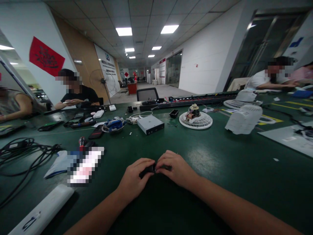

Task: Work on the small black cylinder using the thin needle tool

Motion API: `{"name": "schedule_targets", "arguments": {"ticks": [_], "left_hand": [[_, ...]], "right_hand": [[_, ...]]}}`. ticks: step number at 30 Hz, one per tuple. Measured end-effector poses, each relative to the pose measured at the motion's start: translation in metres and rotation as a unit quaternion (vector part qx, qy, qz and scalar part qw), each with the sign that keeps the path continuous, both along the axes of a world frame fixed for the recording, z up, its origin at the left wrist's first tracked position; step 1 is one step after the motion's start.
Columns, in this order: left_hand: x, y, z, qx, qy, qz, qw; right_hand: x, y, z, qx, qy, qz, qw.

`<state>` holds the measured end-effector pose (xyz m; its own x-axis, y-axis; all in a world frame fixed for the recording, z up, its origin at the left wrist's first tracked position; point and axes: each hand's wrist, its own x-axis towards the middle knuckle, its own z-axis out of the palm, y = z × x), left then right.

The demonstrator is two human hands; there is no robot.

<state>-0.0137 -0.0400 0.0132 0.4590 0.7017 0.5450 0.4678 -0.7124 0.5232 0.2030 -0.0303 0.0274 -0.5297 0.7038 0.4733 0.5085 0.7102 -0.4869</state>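
Observation:
Near the front middle of the green table, my left hand (134, 176) is closed around a small black cylindrical part (146, 170). Its exact kind cannot be made out, as the fingers cover most of it. My right hand (177, 169) meets it from the other side, thumb and fingertips pinched at the part's right end. A dark piece (167, 167) shows beneath the right fingers; whether it belongs to the same part is unclear. Both hands are just above the tabletop, fingertips nearly touching. A silver disc drive (150, 124) lies beyond them.
A white fan grille with a motor (195, 120) and a white plastic housing (243, 120) stand to the right. Leftward are black cables (26, 156), a red-handled screwdriver (82, 143), a metal bowl holding blue cloth (113, 125) and a long white case (44, 209). Other people sit around the table.

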Motion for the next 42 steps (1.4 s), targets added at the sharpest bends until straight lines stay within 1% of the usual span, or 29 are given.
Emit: {"name": "schedule_targets", "arguments": {"ticks": [4,6,8,10,13,15,18,21,23,29,32,34,38,42], "left_hand": [[0.000,-0.002,0.000,0.011,0.000,-0.039,0.999],[0.000,-0.004,0.001,0.010,0.004,-0.050,0.999],[0.000,-0.005,0.002,0.007,0.014,-0.064,0.998],[0.000,-0.006,0.002,0.003,0.024,-0.079,0.997],[0.000,-0.008,0.002,0.002,0.037,-0.087,0.996],[-0.001,-0.009,0.001,0.014,0.042,-0.085,0.995],[-0.002,-0.010,0.001,0.040,0.041,-0.084,0.995],[-0.002,-0.010,0.001,0.034,0.022,-0.067,0.997],[-0.001,-0.010,0.001,0.023,0.009,-0.045,0.999],[-0.002,-0.004,0.002,0.005,-0.001,0.044,0.999],[-0.002,-0.001,0.003,-0.015,-0.008,0.085,0.996],[-0.003,0.000,0.002,-0.020,-0.011,0.101,0.995],[-0.002,0.000,0.003,-0.025,-0.013,0.112,0.993],[0.000,-0.002,0.007,-0.030,-0.010,0.084,0.996]], "right_hand": [[0.001,0.001,-0.004,0.037,0.032,0.022,0.999],[0.000,0.001,-0.003,0.040,0.046,0.018,0.998],[0.001,0.000,-0.001,0.025,0.044,-0.005,0.999],[0.001,0.000,0.002,-0.012,0.035,-0.035,0.999],[0.002,-0.001,0.005,-0.068,0.032,-0.060,0.995],[0.002,-0.002,0.007,-0.077,0.034,-0.065,0.994],[0.001,-0.004,0.006,-0.062,0.016,-0.070,0.995],[-0.001,-0.007,0.007,-0.065,-0.007,-0.068,0.996],[-0.001,-0.009,0.010,-0.065,0.011,-0.067,0.996],[0.009,-0.008,0.023,-0.011,0.136,-0.092,0.986],[0.018,-0.004,0.025,0.010,0.197,-0.086,0.977],[0.021,-0.002,0.022,-0.007,0.243,-0.072,0.967],[0.018,0.003,0.012,-0.096,0.309,-0.054,0.945],[0.012,0.005,0.006,-0.171,0.301,-0.024,0.938]]}}
